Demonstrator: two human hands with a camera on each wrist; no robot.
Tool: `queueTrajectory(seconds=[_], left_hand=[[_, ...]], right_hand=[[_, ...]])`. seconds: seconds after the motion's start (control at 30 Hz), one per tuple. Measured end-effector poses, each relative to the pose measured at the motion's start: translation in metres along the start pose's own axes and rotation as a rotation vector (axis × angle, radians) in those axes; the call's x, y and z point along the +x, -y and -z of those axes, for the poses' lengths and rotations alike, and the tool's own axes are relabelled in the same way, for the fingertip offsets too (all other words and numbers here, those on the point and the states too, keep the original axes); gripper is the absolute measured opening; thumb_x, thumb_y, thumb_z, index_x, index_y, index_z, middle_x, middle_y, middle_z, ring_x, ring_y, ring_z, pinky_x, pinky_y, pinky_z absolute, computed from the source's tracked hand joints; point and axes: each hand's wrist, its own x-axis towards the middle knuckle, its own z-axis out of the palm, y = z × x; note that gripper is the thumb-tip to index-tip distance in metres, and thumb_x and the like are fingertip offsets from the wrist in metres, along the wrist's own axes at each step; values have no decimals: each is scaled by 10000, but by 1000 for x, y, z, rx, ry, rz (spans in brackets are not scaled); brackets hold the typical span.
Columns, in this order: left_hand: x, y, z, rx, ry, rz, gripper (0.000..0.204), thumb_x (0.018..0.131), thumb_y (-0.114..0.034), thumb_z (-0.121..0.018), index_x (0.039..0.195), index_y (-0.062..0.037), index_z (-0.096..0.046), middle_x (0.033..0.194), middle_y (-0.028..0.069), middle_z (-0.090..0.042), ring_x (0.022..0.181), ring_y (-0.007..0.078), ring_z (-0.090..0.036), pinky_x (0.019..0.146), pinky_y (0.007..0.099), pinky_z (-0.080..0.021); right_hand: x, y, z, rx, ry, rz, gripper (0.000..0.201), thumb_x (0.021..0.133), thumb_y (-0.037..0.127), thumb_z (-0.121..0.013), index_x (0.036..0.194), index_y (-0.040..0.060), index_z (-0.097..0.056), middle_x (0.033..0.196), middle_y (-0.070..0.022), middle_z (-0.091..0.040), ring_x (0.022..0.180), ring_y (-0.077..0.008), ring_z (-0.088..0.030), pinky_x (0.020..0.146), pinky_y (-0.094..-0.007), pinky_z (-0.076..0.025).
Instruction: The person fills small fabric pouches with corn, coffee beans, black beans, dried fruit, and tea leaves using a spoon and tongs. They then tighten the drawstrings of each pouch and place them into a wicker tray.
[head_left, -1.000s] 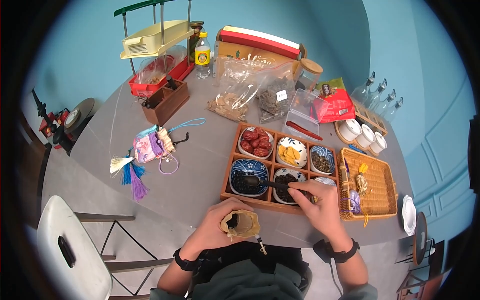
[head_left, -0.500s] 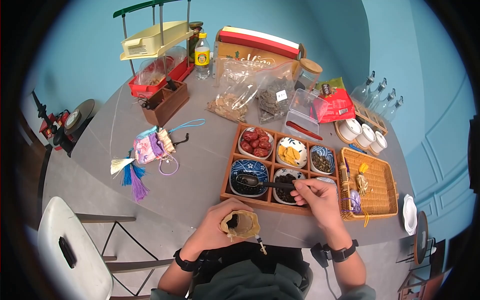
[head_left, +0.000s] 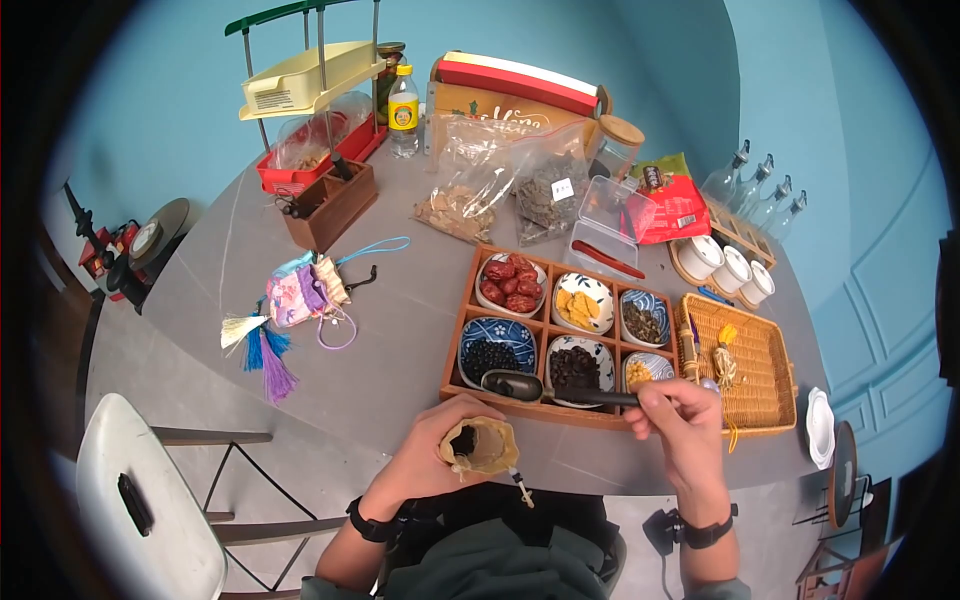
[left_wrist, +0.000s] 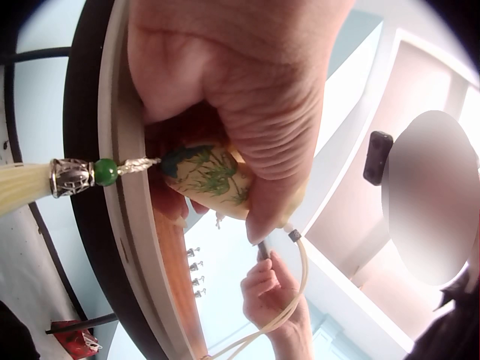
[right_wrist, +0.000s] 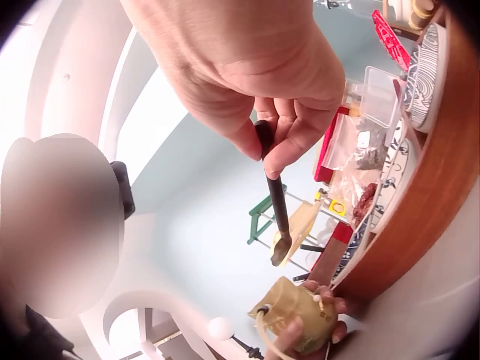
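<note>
The right hand (head_left: 685, 425) has thumb and fingers closed in a pinch on the black handle of the scoop (head_left: 590, 396). The scoop lies roughly level in the head view, its bowl end over the near edge of the wooden tray (head_left: 463, 305); whether it carries anything cannot be told.

The left hand (head_left: 430, 450) has its fingers curled round the cream pouch (head_left: 500, 447), just off the tray's near side, mouth open and something dark inside. The pouch bears a green plant pattern, with a green bead (left_wrist: 106, 172) and pale tassel (left_wrist: 22, 187) attached.

Within the tray, the near-left compartment holds a blue patterned bowl (head_left: 522, 343) of black beans (head_left: 487, 359); red dates (head_left: 512, 284) occupy the far-left one. Right of the tray stands a wicker basket (head_left: 765, 385); left of it, well apart, lie tasselled pouches (head_left: 297, 297). Beyond it rest two clear bags (head_left: 462, 200) (head_left: 550, 195) of dried material.
</note>
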Motion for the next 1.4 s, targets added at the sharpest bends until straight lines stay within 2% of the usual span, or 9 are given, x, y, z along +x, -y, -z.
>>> queueTrajectory(seconds=[0.23,0.3,0.37,0.47,0.7,0.8,0.97,1.07,1.4], left_hand=[[0,-1,-2,-54,-8,59,549,642,-112,-939,1111,-41,-664,1075,84,-680,1003,214,-679,885,328,-534],[0,-2,-2,-41,-5,50,551,640,-107,-938,1114,-40,-664,1076,84,-680,1000,216,-679,885,328,-535],[1,-3,-1,-27,-3,44,554,638,-101,-936,1117,-40,-664,1078,85,-680,997,218,-679,885,327,-536],[0,-3,-1,-14,-5,32,554,637,-95,-933,1119,-42,-664,1081,85,-682,994,221,-679,886,326,-535],[-1,-2,0,-10,-11,30,547,641,-101,-932,1114,-45,-664,1084,87,-684,992,223,-676,883,331,-533],[0,-3,0,-13,-7,29,542,642,-104,-931,1109,-43,-662,1083,87,-686,987,226,-676,879,334,-533],[0,-2,-1,-14,1,34,535,643,-112,-931,1100,-43,-662,1086,88,-692,981,235,-678,878,338,-533],[0,-1,0,-11,0,10,533,645,-118,-931,1100,-43,-662,1089,90,-694,980,239,-680,879,339,-533],[0,-1,-1,-23,-6,9,524,654,-124,-926,1100,-43,-662,1085,89,-695,978,242,-681,878,340,-530]], right_hand=[[-41,14,-4,-60,27,23,158,914,19,-753,1062,-37,-750,859,-121,-758,766,-147,-719,662,-263,-564],[-42,14,-5,-527,188,469,169,871,12,-778,1039,-8,-770,877,-123,-758,749,-176,-719,648,-275,-553],[-48,24,-12,-616,191,468,185,805,6,-805,989,26,-787,899,-109,-750,732,-209,-708,648,-289,-549],[-49,23,-15,-826,263,841,222,731,-4,-827,946,38,-790,909,-78,-741,728,-217,-690,640,-301,-554],[-42,-11,12,-611,115,760,180,782,-24,-813,958,-12,-778,910,-109,-746,776,-204,-694,662,-290,-538],[-29,-26,13,-377,-172,446,169,841,-38,-781,1009,-49,-772,896,-126,-745,804,-171,-686,725,-267,-513],[-4,-47,-3,-546,-224,522,204,835,-29,-791,1038,-37,-773,920,-130,-757,821,-199,-705,753,-289,-530],[8,-52,-16,-687,-155,717,185,805,-29,-794,990,-21,-778,931,-141,-755,791,-272,-700,727,-336,-531],[17,-65,-17,-835,-105,753,210,780,-2,-801,986,15,-767,941,-106,-756,837,-264,-668,771,-359,-470]])
